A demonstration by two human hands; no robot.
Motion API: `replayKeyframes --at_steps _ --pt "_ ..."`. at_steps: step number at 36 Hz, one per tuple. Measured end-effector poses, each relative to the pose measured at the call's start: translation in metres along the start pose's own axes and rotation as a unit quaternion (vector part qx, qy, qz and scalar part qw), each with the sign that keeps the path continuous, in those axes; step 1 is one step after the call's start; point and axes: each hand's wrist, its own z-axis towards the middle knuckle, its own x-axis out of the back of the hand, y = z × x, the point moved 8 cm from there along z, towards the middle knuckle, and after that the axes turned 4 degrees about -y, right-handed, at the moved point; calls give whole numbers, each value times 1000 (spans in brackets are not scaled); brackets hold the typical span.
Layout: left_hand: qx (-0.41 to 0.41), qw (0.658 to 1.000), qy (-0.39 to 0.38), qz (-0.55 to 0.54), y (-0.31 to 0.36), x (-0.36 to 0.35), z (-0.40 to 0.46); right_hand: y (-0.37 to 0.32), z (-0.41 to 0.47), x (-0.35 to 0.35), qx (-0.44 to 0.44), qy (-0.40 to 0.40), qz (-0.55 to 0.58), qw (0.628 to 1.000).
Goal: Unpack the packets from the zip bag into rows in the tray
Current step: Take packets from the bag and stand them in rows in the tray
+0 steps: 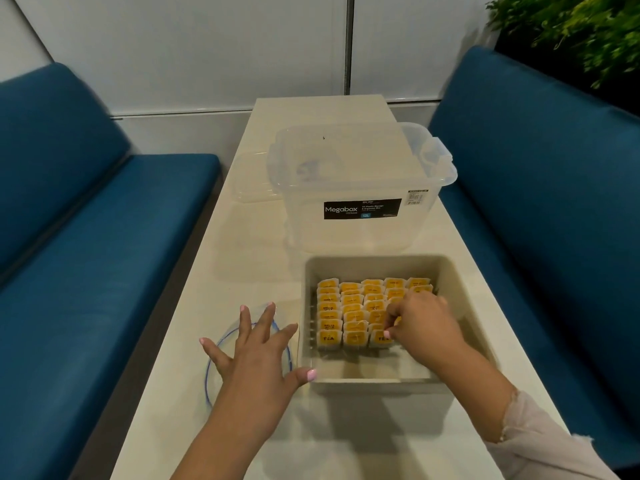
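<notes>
A: What is the left hand (254, 355) doing?
B: Fingers spread flat on the zip bag (221, 355) on the desk (242, 251); the bag looks empty.
A: And the right hand (420, 327)?
B: Fingers curled, pinching a packet (382, 337) into the rows under it in the tray (460, 289).
A: Which step?
B: Probably the last packets. Next, seat this one upright and let go.

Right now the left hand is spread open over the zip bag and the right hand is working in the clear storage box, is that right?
Not quite. In the head view the right hand is down in the beige tray among the yellow packets, not in the clear storage box, which stands behind the tray. The left hand is spread open over the zip bag, as you said.
</notes>
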Motion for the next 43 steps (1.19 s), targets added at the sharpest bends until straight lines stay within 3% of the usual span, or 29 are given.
replayKeyframes --at_steps 14,21,26,34,43 --pt "1 1000 1 -8 0 0 0 6 0 0 -25 14 30 999" --pt "-20 985 91 -148 -24 22 -3 1 -7 13 -28 30 79 996" --pt "13 973 133 -190 -59 40 -12 -31 -7 28 27 31 112 993" --pt "43 978 94 -182 -86 22 -24 -118 -13 28 165 -7 143 976" --pt "11 962 123 -245 -95 13 -31 -207 -39 -33 287 -133 104 943"
